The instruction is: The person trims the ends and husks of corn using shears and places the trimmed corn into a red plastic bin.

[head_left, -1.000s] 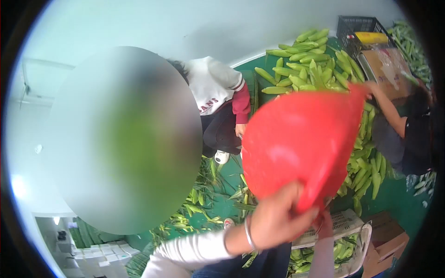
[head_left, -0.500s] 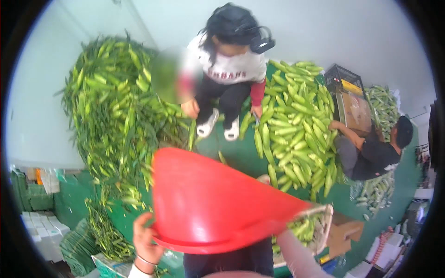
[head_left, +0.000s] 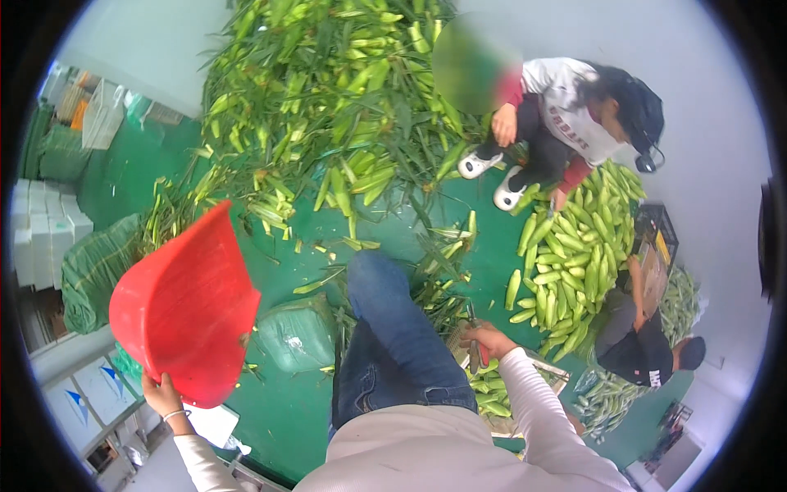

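Observation:
On the left, my left hand [head_left: 164,395] grips the lower edge of a red plastic scoop-like shell [head_left: 184,312], curved and open on one side. The shell is held tilted above the green floor. My right hand [head_left: 489,340] is closed around red-handled pruning shears [head_left: 478,354], their metal end pointing away from me. Below that hand lies a pale-rimmed crate with green corn ears [head_left: 492,394] in it. My bent knee in jeans [head_left: 381,287] comes between the two hands.
A big heap of leafy corn [head_left: 328,107] rises ahead. Trimmed ears [head_left: 582,254] are piled to the right. A seated person [head_left: 574,123] and a crouching co-worker [head_left: 639,340] are beside that pile. A green wrapped bundle [head_left: 297,332] and loose husks lie on the floor.
The red shell has swung from in front of me to my left, held in my left hand. My right hand with the shears has come into view. The whole view has turned left.

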{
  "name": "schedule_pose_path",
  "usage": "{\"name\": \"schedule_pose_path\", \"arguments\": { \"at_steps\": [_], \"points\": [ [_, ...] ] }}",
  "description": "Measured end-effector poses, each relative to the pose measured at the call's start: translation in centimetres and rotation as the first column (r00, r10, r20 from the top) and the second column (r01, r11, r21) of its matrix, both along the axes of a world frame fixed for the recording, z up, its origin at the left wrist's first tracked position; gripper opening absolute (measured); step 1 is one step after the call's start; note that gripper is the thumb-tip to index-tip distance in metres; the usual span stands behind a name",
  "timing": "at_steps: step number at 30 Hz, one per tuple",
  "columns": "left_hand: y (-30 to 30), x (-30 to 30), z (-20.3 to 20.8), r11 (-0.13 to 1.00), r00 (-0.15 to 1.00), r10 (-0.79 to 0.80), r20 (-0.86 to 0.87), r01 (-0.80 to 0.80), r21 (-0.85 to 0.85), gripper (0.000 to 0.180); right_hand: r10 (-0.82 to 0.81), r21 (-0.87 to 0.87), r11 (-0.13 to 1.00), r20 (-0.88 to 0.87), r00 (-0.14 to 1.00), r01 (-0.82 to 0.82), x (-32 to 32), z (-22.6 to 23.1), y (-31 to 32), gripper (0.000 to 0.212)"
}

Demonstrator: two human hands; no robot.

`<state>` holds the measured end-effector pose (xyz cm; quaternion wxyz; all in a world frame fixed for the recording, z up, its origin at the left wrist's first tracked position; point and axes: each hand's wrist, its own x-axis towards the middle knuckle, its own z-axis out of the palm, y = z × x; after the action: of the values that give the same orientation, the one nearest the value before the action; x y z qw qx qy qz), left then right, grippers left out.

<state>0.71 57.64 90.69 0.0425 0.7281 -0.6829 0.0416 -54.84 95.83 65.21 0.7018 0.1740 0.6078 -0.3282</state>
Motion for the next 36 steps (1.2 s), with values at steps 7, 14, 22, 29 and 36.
{"name": "schedule_pose_path", "arguments": {
  "at_steps": [7,14,22,29,36],
  "points": [
    [-10.8,11.0,-5.8,0.859,0.563,0.395,-0.726,-0.506,0.075,0.040,0.257,0.015,0.966,-0.188,0.948,-0.259,7.0,-3.6,-17.2,0.049],
    [-30.6,-1.4,-15.6,0.776,0.115,0.631,-0.767,-0.071,0.627,0.038,0.060,-0.114,0.984,-0.511,0.858,-0.137,13.3,-4.5,-39.2,0.071],
    [-39.4,-5.9,-27.4,0.748,0.728,0.134,-0.672,0.370,0.551,0.036,-0.515,-0.124,0.857,-0.247,0.821,0.500,20.2,0.4,-57.5,0.070],
    [-41.9,-13.5,-28.8,0.346,0.372,0.737,-0.565,0.510,0.788,0.042,-0.948,-0.175,0.301,0.051,0.314,0.937,33.6,-6.8,-64.7,0.044],
    [-49.2,-7.6,-51.4,-0.300,0.307,-0.602,-0.738,0.769,0.564,0.080,-0.932,-0.409,0.256,-0.345,0.111,0.876,35.9,-22.5,-54.1,0.050]
  ]
}}
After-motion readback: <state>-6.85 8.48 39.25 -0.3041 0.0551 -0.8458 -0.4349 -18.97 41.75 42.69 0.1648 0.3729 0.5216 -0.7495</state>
